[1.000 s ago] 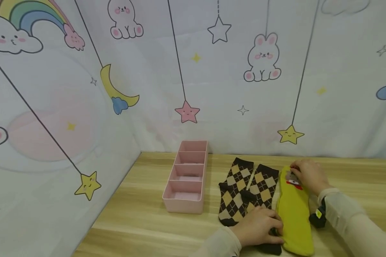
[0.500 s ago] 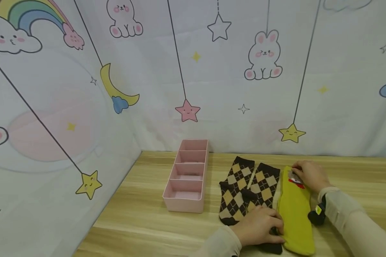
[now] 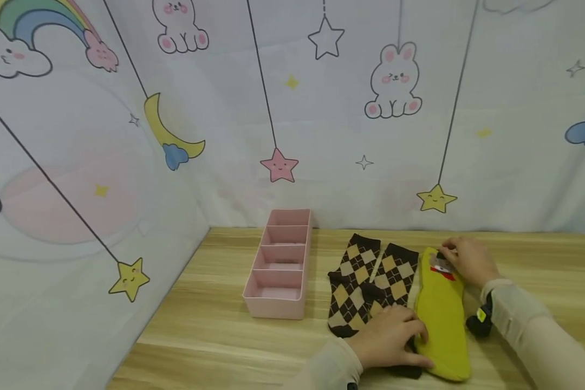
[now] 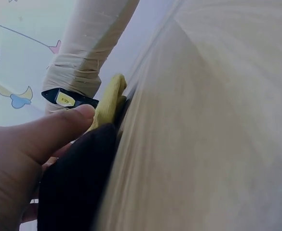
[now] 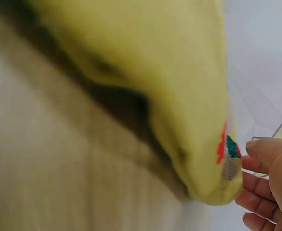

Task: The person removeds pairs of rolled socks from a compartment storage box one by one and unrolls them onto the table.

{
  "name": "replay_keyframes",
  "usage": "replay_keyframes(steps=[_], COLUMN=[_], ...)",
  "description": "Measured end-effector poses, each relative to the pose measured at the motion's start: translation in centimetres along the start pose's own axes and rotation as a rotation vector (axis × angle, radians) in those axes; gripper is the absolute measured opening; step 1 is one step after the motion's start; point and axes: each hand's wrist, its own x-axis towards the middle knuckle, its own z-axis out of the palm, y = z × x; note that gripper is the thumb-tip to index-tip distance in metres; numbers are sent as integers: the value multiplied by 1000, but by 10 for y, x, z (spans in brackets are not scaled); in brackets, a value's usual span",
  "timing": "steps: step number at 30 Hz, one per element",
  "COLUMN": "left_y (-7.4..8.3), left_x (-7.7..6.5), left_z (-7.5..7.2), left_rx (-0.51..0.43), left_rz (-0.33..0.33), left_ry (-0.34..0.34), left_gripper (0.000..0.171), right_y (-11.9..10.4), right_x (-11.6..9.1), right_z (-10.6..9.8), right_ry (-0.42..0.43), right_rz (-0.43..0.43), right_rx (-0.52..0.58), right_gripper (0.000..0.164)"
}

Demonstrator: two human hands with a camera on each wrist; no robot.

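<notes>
A long yellow sock [image 3: 441,319] lies flat on the right, an embroidered animal patch [image 3: 441,266] near its far end. My right hand [image 3: 473,261] touches that far end; in the right wrist view its thumb and fingers are spread at the sock's tip. Two dark argyle socks lie side by side to the left, one farther left [image 3: 353,287] and one [image 3: 397,273] beside the yellow sock. My left hand [image 3: 389,337] rests over the near part of the second one, hiding some of it. Its thumb and index fingertips reach the yellow sock's left edge, a gap between them.
A pink box [image 3: 276,309] with several compartments in a row stands left of the socks on the wooden table [image 3: 200,336]. A printed cloth [image 3: 331,130] hangs behind the table and along its left side.
My left thumb has slid slightly right onto the yellow sock, widening its gap from the index finger. My right fingers have shifted slightly, showing more of the patch. The view has moved a little.
</notes>
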Motion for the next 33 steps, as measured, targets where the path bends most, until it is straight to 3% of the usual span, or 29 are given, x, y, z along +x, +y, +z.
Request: replay_keyframes(steps=[6, 18, 33], left_y=[2, 4, 4], left_x=[-1, -1, -1], left_z=[-1, 1, 3], left_rx=[62, 55, 89], left_rz=[44, 63, 96], left_ry=[32, -9, 38], left_gripper=[39, 36, 26], right_y=[-2, -7, -7], right_x=[-1, -5, -5], right_z=[-10, -13, -3], right_ry=[-28, -93, -39], right_rz=[21, 33, 26], right_rx=[-16, -49, -59], right_gripper=[30, 26, 21])
